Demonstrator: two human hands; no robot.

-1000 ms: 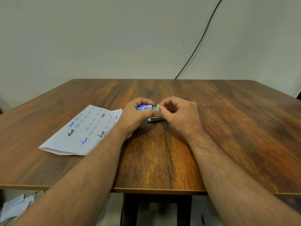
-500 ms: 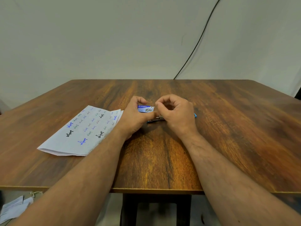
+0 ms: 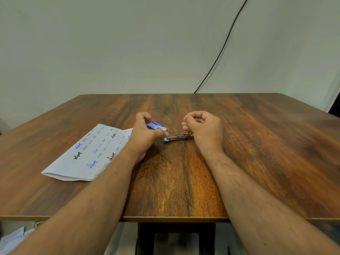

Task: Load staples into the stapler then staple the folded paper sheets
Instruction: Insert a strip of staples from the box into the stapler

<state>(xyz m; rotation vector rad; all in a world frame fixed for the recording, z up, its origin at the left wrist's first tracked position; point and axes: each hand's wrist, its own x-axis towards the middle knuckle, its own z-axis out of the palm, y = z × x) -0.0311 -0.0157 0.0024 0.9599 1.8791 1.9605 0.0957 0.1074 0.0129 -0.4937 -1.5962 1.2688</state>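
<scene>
A small blue staple box [image 3: 156, 125] is gripped in my left hand [image 3: 145, 135], just above the table. The stapler [image 3: 178, 137], metal with a blue base, lies opened flat on the wooden table [image 3: 184, 181] between my hands, its right end tucked under my right hand [image 3: 204, 127]. That hand hovers over the stapler with its fingers curled and fingertips pinched together; anything held in the pinch is too small to see. The folded paper sheets [image 3: 88, 153], covered in blue and black handwriting, lie to the left, partly under my left forearm.
A black cable [image 3: 220, 52] runs down the wall behind the table's far edge. Some loose papers [image 3: 12, 238] lie on the floor at the lower left. The table's near edge runs below my forearms.
My hands have drawn apart: the left moved left with the staple box, the right moved right. The stapler between them, covered before, now shows on the table.
</scene>
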